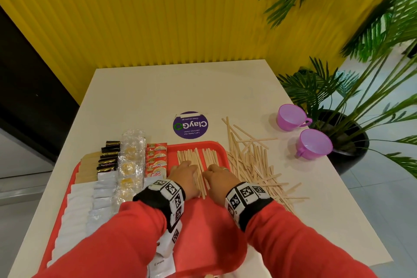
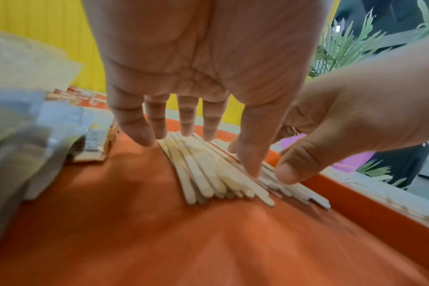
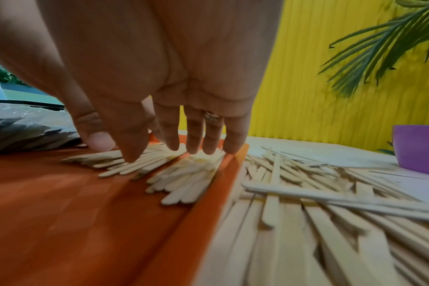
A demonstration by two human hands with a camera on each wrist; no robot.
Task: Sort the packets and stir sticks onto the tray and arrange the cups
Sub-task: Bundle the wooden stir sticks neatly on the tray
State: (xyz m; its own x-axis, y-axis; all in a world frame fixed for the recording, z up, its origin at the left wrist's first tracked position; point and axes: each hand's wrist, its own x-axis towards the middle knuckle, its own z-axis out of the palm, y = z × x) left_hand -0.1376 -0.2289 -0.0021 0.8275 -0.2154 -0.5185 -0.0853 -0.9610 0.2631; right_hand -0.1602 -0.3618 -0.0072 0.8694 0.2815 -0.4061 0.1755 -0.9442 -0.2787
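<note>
While both hands, left hand (image 1: 184, 170) and right hand (image 1: 217, 175), press flat, fingers spread, on stir sticks on tray (image 1: 198, 160): packets (image 1: 108, 171) already in rows; loose stick pile (image 1: 255, 165) and two cups (image 1: 302, 133) remain on counter (image 1: 158, 97).

A cream table (image 1: 225, 88) stands against a ribbed yellow wall (image 1: 158, 11). A potted palm (image 1: 361, 70) grows at its right, on pale floor tiles (image 1: 383, 198).

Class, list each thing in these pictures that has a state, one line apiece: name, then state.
Left hand: open, fingers on the tray sticks.
Right hand: open, fingers on the tray sticks.
Tray sticks: lined up side by side on the tray.
Loose sticks: jumbled on the table, off the tray.
Packets: sorted in rows on the tray.
Cups: upright, empty, on the table.
</note>
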